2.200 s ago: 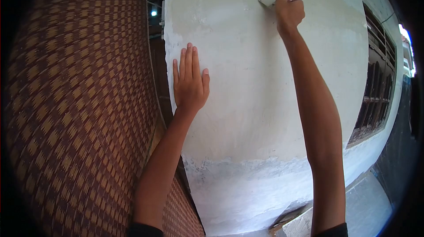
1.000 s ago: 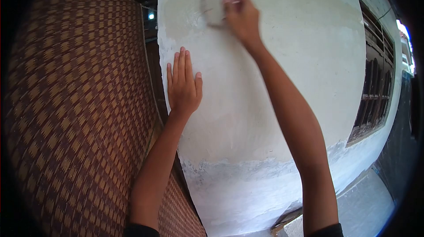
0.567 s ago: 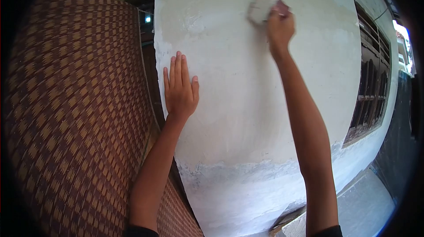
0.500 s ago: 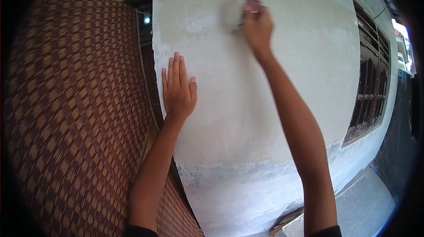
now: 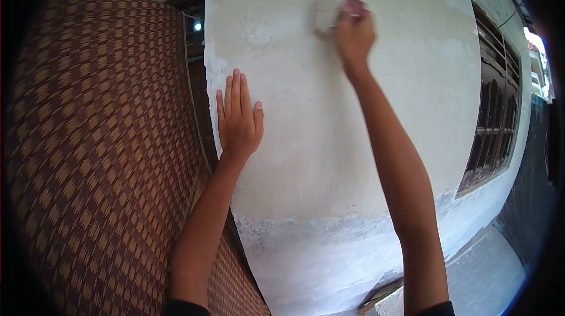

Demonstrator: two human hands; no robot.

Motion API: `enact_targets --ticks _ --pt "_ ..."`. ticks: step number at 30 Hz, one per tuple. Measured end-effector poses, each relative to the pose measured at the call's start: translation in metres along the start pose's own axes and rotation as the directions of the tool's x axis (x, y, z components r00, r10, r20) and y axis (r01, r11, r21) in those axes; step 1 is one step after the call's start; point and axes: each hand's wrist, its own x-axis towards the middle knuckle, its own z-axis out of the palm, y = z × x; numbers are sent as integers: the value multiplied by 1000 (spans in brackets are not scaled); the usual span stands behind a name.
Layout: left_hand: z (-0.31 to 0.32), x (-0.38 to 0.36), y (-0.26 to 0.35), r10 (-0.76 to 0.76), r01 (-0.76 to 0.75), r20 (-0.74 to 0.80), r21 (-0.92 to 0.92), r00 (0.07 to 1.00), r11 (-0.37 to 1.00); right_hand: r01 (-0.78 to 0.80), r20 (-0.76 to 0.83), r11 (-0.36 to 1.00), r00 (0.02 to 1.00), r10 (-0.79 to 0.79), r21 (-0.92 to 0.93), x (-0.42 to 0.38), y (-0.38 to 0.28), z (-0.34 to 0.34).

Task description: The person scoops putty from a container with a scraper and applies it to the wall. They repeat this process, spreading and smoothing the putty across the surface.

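Scraper [image 5: 329, 12] in clenched right hand [image 5: 356, 39]; likely smoothing wall [image 5: 294, 133]; calls next for even pressure; with straight-fingered, empty left hand [image 5: 240, 124] flat near wall's left edge.

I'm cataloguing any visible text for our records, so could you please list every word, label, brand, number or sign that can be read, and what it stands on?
There is no readable text.
The wall, woven panel and window show no lettering.
The flat tool in the right hand is blurred; any small marking there cannot be read.
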Motion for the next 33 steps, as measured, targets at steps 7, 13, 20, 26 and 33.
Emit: enact_targets --ticks 7,13,20,26,33 --pt "0 0 -7 25 -25 18 -30 1000 999 283 336 937 919 -205 -204 -23 6 42" --pt "4 -3 -2 5 -5 -9 4 1000 1000 -172 -229 983 957 180 57 23 23 -24" --pt "0 -2 -6 19 -19 4 -14 1000 1000 297 271 949 909 -316 111 -47 1 33" --pt "3 -3 -6 13 -13 11 -20 1000 1000 100 132 963 989 -68 -251 -7 28 21" --pt "7 -3 1 3 -3 -14 -22 1000 1000 99 39 993 994 -102 56 -2 9 24"
